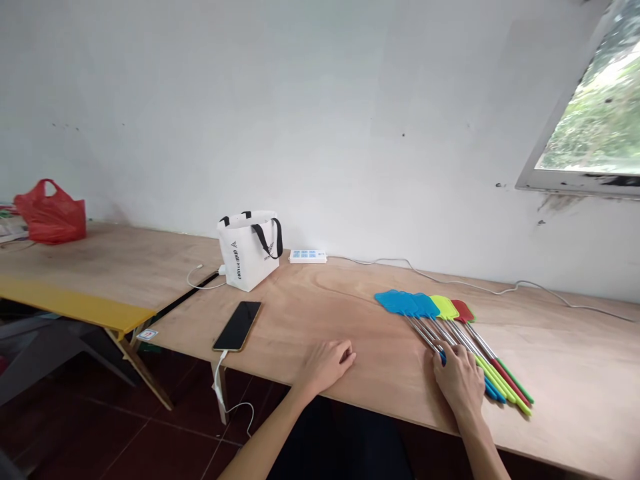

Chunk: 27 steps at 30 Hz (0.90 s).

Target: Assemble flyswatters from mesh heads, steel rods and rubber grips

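Several fly swatters lie side by side in a fanned row on the right of the wooden table, with metal shafts and coloured plastic handles. Their heads overlap: blue ones point(400, 302) at the left, then yellow-green point(444, 307), red point(463, 311) and a sliver of green. My right hand point(459, 380) is over the leftmost handles, its fingers curled around a blue one; the palm hides part of the handles. Near the table's front edge my left hand point(327, 363) rests with its fingers curled in, and nothing shows in it.
Left of my left hand lies a phone point(238, 326) with a white cable plugged in. Behind it stand a white bag point(250, 257) with black handles and a power strip point(307, 257), whose cord runs right along the wall. A red plastic bag point(53, 217) sits far left.
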Tool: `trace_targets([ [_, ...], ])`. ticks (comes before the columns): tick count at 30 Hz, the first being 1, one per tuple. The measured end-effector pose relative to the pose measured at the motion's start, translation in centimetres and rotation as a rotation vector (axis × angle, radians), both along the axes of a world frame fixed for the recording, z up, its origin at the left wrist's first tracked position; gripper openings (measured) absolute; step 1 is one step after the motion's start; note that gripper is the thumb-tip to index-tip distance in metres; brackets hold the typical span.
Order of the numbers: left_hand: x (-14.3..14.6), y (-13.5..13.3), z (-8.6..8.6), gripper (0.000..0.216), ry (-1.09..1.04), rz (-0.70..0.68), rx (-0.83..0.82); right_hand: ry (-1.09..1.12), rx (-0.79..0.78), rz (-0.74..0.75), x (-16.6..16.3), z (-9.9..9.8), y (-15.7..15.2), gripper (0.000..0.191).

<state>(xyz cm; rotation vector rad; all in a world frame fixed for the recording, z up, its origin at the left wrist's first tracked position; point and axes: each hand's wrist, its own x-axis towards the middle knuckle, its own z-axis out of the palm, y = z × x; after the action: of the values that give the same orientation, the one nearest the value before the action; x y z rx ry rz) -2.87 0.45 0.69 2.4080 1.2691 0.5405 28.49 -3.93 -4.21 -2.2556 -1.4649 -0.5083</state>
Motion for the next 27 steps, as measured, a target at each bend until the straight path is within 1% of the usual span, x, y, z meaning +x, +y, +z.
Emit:
trace_targets([
  [3,0.0,0.0,0.0,0.019,-0.001,0.007,0.003,0.014,0.036,0.053,0.2,0.0,0.2,0.042],
  [6,0.0,-0.1,0.1,0.019,-0.007,0.006,0.001,0.110,0.087,0.234,0.3,0.0,0.4,0.041],
  [9,0.0,-0.2,0.4,0.020,-0.006,0.001,-0.013,0.252,0.023,0.421,0.1,-0.1,0.6,0.039],
  [11,0.1,-0.2,0.5,0.021,0.000,0.007,-0.012,0.296,-0.038,0.492,-0.5,-0.3,0.7,0.040],
  [13,0.1,-0.2,0.6,0.021,0.008,0.012,-0.010,0.277,-0.056,0.505,-1.3,-0.5,0.8,0.040],
  [17,0.0,-0.2,0.5,0.021,0.002,0.005,-0.014,0.181,-0.060,0.415,-2.5,-0.9,0.9,0.039],
  [21,0.0,-0.2,0.4,0.020,-0.006,0.000,-0.013,0.141,-0.053,0.359,-2.6,-1.4,1.1,0.042],
  [24,0.0,-0.2,0.4,0.020,-0.003,0.005,-0.012,0.125,-0.043,0.362,-2.2,-2.0,1.4,0.042],
  [27,0.1,-0.2,0.5,0.019,0.000,0.014,-0.010,0.130,-0.022,0.399,-2.0,-2.3,1.6,0.041],
])
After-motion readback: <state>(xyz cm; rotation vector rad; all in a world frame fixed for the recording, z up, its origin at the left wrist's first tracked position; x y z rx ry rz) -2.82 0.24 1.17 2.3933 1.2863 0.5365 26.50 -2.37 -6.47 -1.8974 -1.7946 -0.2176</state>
